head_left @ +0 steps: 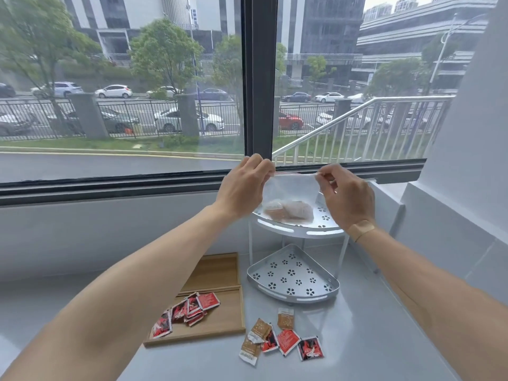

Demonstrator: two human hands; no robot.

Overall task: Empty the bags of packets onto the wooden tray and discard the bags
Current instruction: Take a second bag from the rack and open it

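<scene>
I see both hands raised above the two-tier corner rack (292,273). My left hand (242,185) and right hand (345,198) each pinch one top corner of a single clear zip bag (290,199), which hangs in front of the rack's upper shelf with pale packets (286,211) inside, too blurred to count. Left of the rack lies one wooden tray (217,273) with a heap of red packets (187,312). In front of the rack, seven loose packets (280,339) lie on the counter (371,339): four brown, three red.

Left hand (243,185) and right hand (345,198) pinch a clear bag (288,200) above the rack (297,232); packets (189,312) on wooden tray (220,270).
</scene>
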